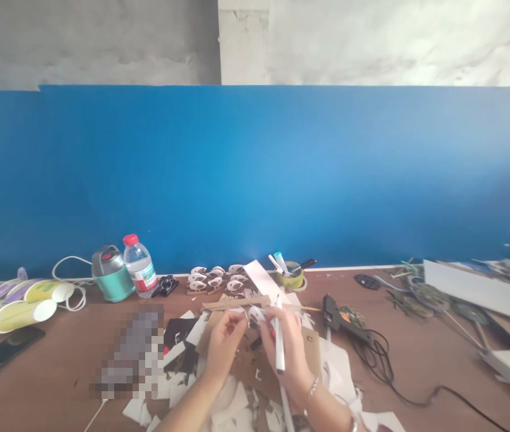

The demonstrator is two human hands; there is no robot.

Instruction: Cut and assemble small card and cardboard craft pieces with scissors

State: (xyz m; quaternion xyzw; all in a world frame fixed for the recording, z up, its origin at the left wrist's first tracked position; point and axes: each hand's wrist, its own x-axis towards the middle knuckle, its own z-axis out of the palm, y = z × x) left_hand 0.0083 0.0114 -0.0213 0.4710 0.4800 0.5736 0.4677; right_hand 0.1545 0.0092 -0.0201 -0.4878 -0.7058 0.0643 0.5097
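Your right hand (295, 343) grips a white pen (279, 345), its fingertips beside a small white piece (255, 314) between your 2 hands. Your left hand (224, 342) curls, pinch unclear. Paper scraps (232, 399) lie below, a glue gun (336, 315) rightward; a bottle (142, 270) stands near the table's (421, 354) back edge.

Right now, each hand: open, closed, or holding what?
Left hand: fingers curled beside the white cutout; whether it grips anything can't be told.
Right hand: closed, holding a pen.
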